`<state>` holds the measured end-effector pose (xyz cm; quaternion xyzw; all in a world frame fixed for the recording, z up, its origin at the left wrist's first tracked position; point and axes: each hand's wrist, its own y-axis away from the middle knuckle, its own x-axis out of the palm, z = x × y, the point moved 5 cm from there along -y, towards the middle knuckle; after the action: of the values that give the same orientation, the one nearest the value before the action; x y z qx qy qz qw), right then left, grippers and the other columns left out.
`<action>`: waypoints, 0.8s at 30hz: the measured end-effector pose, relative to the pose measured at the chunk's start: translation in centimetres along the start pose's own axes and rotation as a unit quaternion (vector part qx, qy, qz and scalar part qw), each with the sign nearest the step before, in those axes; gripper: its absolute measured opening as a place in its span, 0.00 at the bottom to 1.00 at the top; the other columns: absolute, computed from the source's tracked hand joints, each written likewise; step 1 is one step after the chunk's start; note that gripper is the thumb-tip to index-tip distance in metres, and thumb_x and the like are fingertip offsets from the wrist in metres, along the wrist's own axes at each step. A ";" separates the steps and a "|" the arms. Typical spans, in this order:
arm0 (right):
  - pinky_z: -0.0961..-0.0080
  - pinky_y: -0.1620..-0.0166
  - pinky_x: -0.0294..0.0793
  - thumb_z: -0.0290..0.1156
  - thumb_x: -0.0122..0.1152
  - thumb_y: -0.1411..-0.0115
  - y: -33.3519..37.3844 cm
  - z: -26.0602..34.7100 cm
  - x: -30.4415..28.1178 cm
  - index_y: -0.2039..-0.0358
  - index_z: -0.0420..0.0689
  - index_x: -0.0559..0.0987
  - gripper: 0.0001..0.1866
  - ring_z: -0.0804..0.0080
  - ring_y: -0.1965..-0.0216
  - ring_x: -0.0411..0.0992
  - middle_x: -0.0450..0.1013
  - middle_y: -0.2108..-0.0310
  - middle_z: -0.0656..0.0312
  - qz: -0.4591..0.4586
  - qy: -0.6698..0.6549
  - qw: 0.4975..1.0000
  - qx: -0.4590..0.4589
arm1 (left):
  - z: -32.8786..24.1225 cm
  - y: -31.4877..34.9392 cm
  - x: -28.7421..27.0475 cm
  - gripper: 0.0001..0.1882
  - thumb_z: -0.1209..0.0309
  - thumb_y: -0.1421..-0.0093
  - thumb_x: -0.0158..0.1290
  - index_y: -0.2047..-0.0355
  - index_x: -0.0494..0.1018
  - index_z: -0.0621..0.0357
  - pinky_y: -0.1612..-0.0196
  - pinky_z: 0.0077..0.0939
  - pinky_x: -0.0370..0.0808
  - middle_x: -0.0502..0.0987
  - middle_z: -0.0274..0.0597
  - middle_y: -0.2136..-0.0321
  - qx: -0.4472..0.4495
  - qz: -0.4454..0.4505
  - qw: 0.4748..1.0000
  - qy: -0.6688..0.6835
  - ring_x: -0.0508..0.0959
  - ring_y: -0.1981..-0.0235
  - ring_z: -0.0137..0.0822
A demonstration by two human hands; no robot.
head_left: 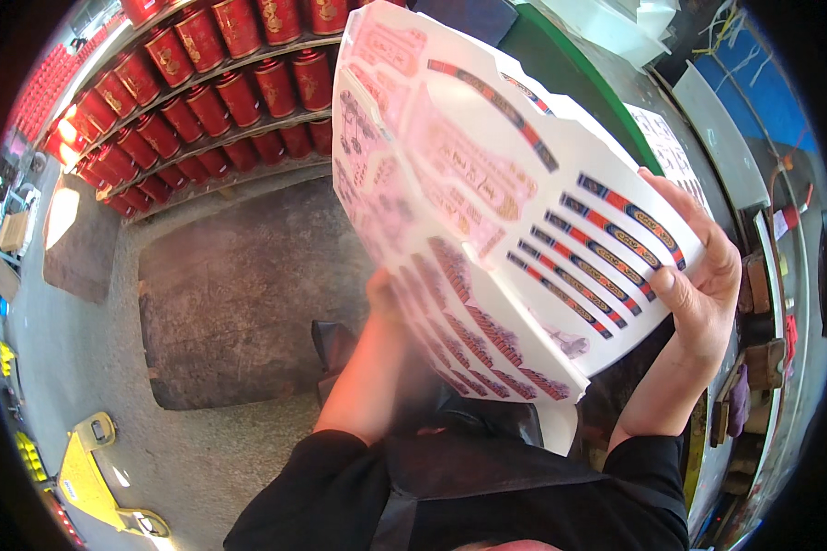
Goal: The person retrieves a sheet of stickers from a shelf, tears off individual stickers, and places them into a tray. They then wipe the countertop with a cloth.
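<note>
A stack of large white decal sheets (533, 230), printed with pink panels and curved red and dark blue strips, is held up in front of me at a tilt. The right edge lies between the thumb and fingers of my right hand (698, 262), its thumb pressed on the printed face. Against the lower left edge is my left hand (382, 286), blurred, its fingers hidden by the sheets. The sheets bend and fan slightly apart, with creased edges showing near the middle.
Shelves hold rows of red decorated canisters (239, 101) at the back left. A dark brown board (239, 294) lies on the floor, and a yellow pallet-jack-like frame (96, 477) stands at lower left. To the right are a green-edged table (597, 87) and a cluttered rack (758, 358).
</note>
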<state>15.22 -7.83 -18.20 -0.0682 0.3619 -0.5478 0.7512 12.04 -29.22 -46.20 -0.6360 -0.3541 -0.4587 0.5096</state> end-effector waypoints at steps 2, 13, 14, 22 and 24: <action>0.61 0.42 0.70 0.39 0.72 0.51 -0.1 0.2 -0.4 0.66 0.43 0.85 0.15 0.62 0.47 0.74 0.75 0.47 0.51 -0.036 0.043 0.998 -0.023 | -0.2 0.7 -1.6 0.45 0.45 0.52 0.59 0.37 0.63 0.57 0.43 0.48 0.74 0.72 0.49 0.44 0.013 -0.027 0.999 -0.016 0.73 0.44 0.48; 0.84 0.62 0.73 0.33 0.60 0.35 -1.2 0.3 -5.9 0.62 0.44 0.78 0.07 0.84 0.68 0.73 0.76 0.69 0.66 -0.234 0.112 0.965 -0.032 | -0.5 4.8 -9.2 0.44 0.47 0.52 0.60 0.38 0.64 0.58 0.43 0.48 0.74 0.73 0.50 0.45 0.042 -0.123 0.989 -0.066 0.74 0.45 0.49; 0.84 0.62 0.72 0.33 0.60 0.35 -1.4 0.1 -6.7 0.61 0.44 0.78 0.07 0.84 0.68 0.73 0.76 0.69 0.66 -0.262 0.164 0.950 -0.033 | -0.7 4.8 -8.5 0.44 0.47 0.52 0.60 0.38 0.64 0.58 0.43 0.48 0.74 0.73 0.50 0.45 0.040 -0.122 0.990 -0.066 0.74 0.45 0.49; 0.84 0.65 0.69 0.32 0.61 0.36 -1.2 -5.0 -11.9 0.65 0.42 0.78 0.07 0.85 0.70 0.68 0.73 0.71 0.70 -0.388 0.191 0.902 -0.001 | -0.2 2.9 0.0 0.43 0.50 0.52 0.62 0.39 0.65 0.60 0.42 0.50 0.73 0.73 0.50 0.45 0.026 -0.048 0.993 -0.102 0.74 0.45 0.49; 0.84 0.65 0.68 0.33 0.61 0.36 0.0 -6.2 -13.4 0.64 0.42 0.77 0.08 0.85 0.70 0.68 0.74 0.71 0.68 -0.424 0.187 0.886 0.017 | -0.2 2.7 -0.1 0.42 0.50 0.52 0.62 0.40 0.66 0.59 0.43 0.48 0.74 0.74 0.49 0.46 0.045 -0.061 0.990 -0.115 0.74 0.46 0.49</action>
<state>9.56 5.66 -16.42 -0.0989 0.4225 -0.8229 0.3668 14.42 -30.00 -47.14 -0.6377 -0.4690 -0.3968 0.4647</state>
